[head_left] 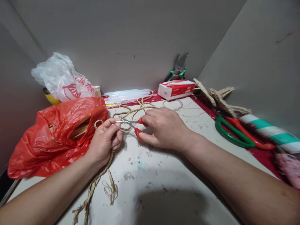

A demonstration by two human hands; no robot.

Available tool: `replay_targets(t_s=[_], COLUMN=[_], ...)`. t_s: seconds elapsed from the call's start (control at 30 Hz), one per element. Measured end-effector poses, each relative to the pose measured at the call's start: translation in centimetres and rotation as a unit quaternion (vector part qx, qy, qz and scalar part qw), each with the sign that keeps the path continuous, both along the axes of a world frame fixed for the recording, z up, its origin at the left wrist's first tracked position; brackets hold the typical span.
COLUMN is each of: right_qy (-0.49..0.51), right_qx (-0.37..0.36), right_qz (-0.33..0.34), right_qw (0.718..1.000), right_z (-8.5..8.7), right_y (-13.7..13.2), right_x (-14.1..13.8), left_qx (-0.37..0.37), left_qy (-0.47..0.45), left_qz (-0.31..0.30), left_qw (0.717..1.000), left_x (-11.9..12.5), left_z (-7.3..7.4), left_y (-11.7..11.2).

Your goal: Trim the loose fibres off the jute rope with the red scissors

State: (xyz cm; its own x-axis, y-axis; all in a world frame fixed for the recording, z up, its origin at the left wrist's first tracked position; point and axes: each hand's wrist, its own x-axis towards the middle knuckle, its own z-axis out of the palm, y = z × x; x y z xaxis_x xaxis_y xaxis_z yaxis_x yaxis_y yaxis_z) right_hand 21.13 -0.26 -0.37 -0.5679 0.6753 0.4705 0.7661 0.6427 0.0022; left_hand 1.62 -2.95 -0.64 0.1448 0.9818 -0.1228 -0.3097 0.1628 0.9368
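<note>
Red bag [56, 137] beside hands: left [105, 140] gripping rope [131, 111], right [164, 128] around scissors [133, 125].

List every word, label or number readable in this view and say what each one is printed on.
None can be read for certain.
White plastic bag: red printed characters and a round emblem, too creased and blurred to read.
Red and white box by the back wall: small print on its side, too small to read.
Red plastic bag, scissors, rope: no text visible.
</note>
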Motion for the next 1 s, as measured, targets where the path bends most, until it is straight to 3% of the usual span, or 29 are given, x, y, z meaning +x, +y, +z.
replay_targets(t_s=[0.2,0.63,0.77,0.83,0.9,0.93,1.0], right_qy=[-0.043,-0.07,-0.047,0.013,0.134,0.217,0.384], right_qx=[-0.004,-0.088,-0.101,-0.117,-0.167,-0.206,-0.321], right_qz=[-0.014,-0.006,0.006,0.013,0.019,0.022,0.035], right_qw=[0.999,0.994,0.994,0.993,0.977,0.954,0.865], right_z=[0.2,0.8,0.5,0.1,-0.3,-0.4,-0.6], right_y=[-0.2,-0.1,0.1,0.1,0.1,0.1,-0.1], right_x=[-0.2,-0.5,-0.4,-0.5,-0.9,-1.2,-1.9], left_qx=[0.015,0.008,0.007,0.01,0.02,0.029,0.061], left_qy=[0.006,0.014,0.015,0.017,0.029,0.042,0.096], left_qz=[0.01,0.032,0.029,0.035,0.056,0.069,0.094], left_qw=[1.0,0.999,0.999,0.999,0.998,0.996,0.989], left_x=[-0.1,0.1,-0.1,0.0,0.1,0.1,0.2], left_z=[-0.2,-0.1,-0.1,-0.1,-0.1,-0.1,-0.2], left_y=[-0.1,-0.1,-0.2,-0.2,-0.2,-0.2,-0.3])
